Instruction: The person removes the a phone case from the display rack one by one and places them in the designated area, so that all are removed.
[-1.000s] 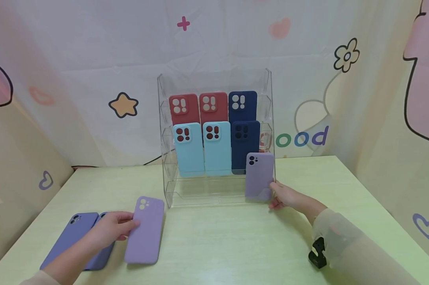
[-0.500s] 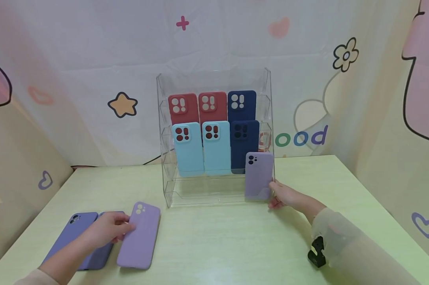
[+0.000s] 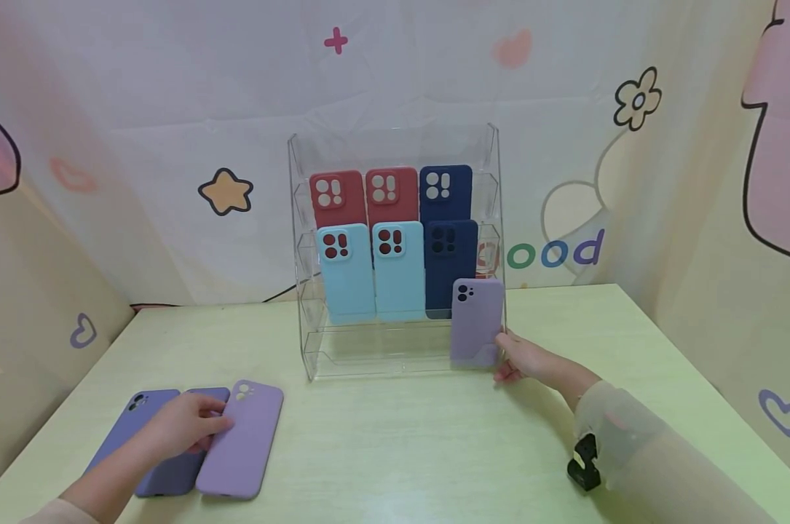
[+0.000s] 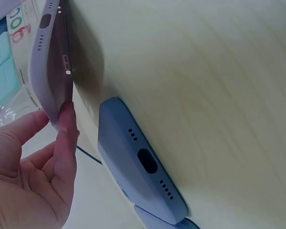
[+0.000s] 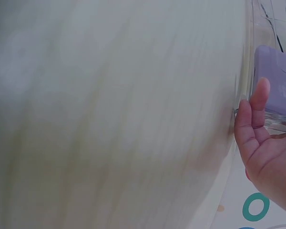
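Note:
My left hand (image 3: 183, 426) pinches a lilac phone case (image 3: 245, 444) by its left edge. That case leans over the table, tilted, beside two blue-violet phone cases (image 3: 135, 426); the left hand partly covers them. In the left wrist view, thumb and fingers close on a corner of the lilac case (image 4: 40, 71). My right hand (image 3: 528, 364) grips the lower right corner of a clear display rack (image 3: 401, 360). A second lilac phone case (image 3: 476, 320) stands upright in the bottom tier there, its right edge beside the thumb.
Two light blue phone cases (image 3: 346, 280) and a navy case (image 3: 439, 280) fill the tier above. Behind them stand two red cases (image 3: 338, 204) and another navy case (image 3: 461, 193). A printed curtain hangs behind the pale table (image 3: 395, 444).
My left hand has moved left and slightly down with the lilac phone case, bringing it closer to the blue-violet cases. My right hand has stayed at the rack's corner.

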